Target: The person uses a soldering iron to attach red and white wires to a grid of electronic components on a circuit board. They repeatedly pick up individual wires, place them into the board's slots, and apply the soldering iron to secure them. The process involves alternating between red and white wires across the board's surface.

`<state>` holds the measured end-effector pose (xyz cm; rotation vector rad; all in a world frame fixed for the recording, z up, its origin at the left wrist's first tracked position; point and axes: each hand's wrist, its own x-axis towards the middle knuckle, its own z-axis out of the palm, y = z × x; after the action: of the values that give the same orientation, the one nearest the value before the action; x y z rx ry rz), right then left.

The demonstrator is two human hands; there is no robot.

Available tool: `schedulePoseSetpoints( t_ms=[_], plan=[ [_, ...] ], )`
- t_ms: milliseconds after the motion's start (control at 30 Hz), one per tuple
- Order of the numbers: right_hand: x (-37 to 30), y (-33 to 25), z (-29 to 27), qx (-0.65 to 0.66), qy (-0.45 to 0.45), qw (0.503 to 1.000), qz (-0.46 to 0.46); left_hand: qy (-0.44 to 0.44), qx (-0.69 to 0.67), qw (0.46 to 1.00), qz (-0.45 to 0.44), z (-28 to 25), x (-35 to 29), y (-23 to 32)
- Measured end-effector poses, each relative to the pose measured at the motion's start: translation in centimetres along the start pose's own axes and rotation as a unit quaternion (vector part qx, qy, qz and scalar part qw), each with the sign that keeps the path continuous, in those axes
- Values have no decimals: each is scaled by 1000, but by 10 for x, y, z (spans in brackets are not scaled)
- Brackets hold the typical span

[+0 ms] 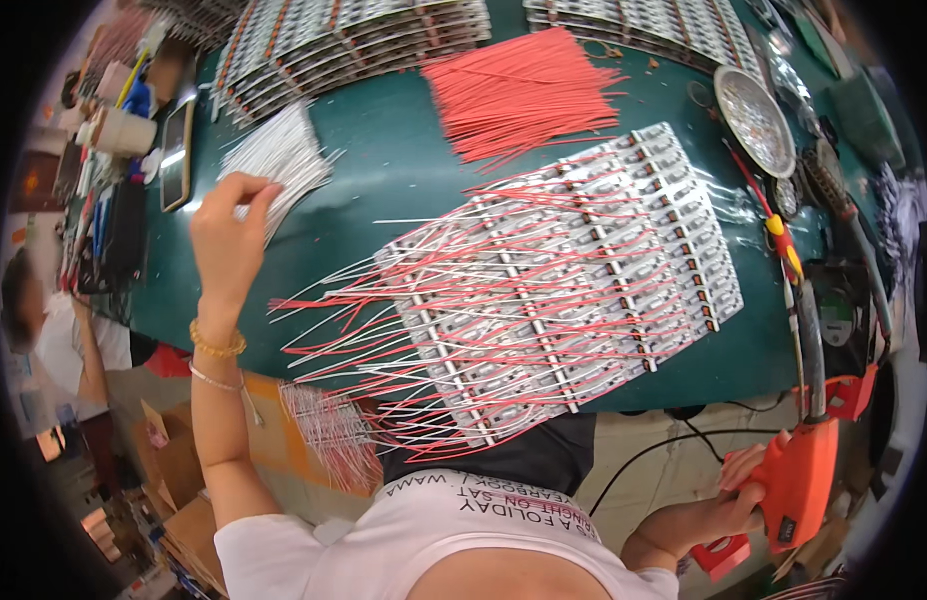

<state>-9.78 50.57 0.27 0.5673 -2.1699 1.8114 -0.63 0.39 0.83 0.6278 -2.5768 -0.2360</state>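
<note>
My left hand is raised at the near edge of a pile of white wires, thumb and forefinger pinched together. Whether a wire sits between those fingertips is too small to make out. Down at the right, my right hand is wrapped round the handle of a red soldering gun, its dark barrel pointing away from me. Between the hands lies a panel of small circuit boards in rows. Red and white wires run across it, their loose ends hanging past its left side.
A bundle of red wires lies beyond the panel. Stacked board panels stand at the back. At right are a metal dish and a red-and-yellow screwdriver; at left, a phone. Another person sits far left.
</note>
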Motion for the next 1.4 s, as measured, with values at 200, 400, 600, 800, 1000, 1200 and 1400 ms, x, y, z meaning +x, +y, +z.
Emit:
schedulePoseSetpoints(
  t_ms=[200,400,600,800,1000,1200,1400],
  plan=[
    [21,14,-15,37,0,997,70,-53,-331,933,-134,9,18,56],
    [63,4,85,28,-28,989,143,-210,-431,877,-30,76,50,168],
    [71,16,99,55,-46,978,195,-208,-374,904,-11,121,58,176],
    [68,20,90,28,-50,957,285,-215,-354,910,-5,122,61,176],
    [68,30,91,-19,-79,974,212,-216,-344,914,0,123,61,177],
    [64,30,92,-27,-79,977,195,-195,-330,923,15,126,60,176],
    [65,23,91,8,-58,981,185,-193,-330,924,14,126,59,177]
  ],
)
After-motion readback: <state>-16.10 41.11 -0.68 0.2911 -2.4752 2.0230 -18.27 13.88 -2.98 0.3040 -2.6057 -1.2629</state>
